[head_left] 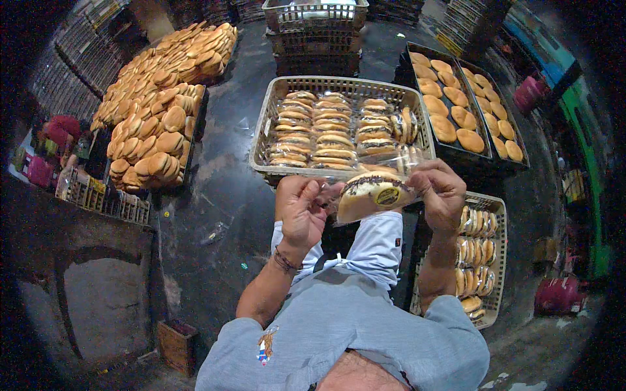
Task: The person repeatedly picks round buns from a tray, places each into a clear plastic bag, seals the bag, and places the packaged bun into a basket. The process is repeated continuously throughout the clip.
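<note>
Between my two hands hangs a filled bun (357,203) in a clear plastic bag, tilted, with dark filling along its split edge and a round yellow label. My left hand (303,212) pinches the bag's left end; my right hand (438,192) grips its right end. Just beyond them, a beige plastic crate (259,146) holds rows of bagged filled buns (334,133). The front right part of those rows is partly hidden by the bag and my right hand.
A second crate (501,244) of bagged buns stands beside my right arm. Large heaps of plain buns (153,133) lie at the left. Dark trays (450,98) of round buns sit at the far right. Stacked crates (313,40) rise at the back. Another person (62,133) is at the far left.
</note>
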`<state>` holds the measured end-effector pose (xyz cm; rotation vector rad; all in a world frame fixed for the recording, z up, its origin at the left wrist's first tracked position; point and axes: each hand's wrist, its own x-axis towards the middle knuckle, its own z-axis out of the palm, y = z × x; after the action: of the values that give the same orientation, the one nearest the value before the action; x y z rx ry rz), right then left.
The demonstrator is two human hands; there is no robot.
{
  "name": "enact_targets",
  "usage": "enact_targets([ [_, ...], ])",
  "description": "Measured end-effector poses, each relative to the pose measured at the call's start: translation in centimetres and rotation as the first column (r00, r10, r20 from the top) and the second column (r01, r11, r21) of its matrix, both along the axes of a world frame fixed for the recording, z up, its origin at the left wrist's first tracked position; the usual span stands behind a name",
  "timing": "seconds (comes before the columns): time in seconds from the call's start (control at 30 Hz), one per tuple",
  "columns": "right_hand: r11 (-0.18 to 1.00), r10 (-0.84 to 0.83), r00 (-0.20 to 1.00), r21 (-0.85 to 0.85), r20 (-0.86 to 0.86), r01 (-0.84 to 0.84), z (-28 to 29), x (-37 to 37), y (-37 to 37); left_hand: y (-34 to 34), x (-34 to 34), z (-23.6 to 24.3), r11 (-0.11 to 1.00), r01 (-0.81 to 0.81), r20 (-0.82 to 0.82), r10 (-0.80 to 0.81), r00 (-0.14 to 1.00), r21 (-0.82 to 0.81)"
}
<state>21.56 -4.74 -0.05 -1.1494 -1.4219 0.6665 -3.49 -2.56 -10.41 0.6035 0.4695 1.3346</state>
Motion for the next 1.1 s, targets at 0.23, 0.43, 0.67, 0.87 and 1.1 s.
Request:
enact_targets([
  [0.23,0.925,0.036,0.823,0.294,0.567,-0.243,3.1,-0.5,1.6,2.9,-0.6,2.1,0.831,-0.039,-0.476,0.356,0.804,0.554],
  [0.43,0.866,-0.006,0.886,0.446,0.463,-0.227,4.2,-3.7,3.4,3.7,1.7,5.3,0.797,0.461,-0.524,-0.219,0.823,0.390],
  [0.67,0.988,-0.099,0.987,-0.106,0.126,0.113,-4.6,-4.1,-0.2,4.2,0.9,4.4,0.975,0.220,-0.207,-0.207,0.956,0.039],
  [0.87,0.967,-0.211,0.962,-0.110,0.171,0.232,-8.3,-6.1,0.1,4.5,0.0,4.0,0.961,0.257,-0.166,-0.239,0.957,0.098],
  [1.1,0.983,-0.128,0.956,-0.164,-0.264,0.086,-8.6,-6.9,0.5,4.3,-0.4,5.8,0.948,0.316,-0.213,-0.302,0.929,0.034],
])
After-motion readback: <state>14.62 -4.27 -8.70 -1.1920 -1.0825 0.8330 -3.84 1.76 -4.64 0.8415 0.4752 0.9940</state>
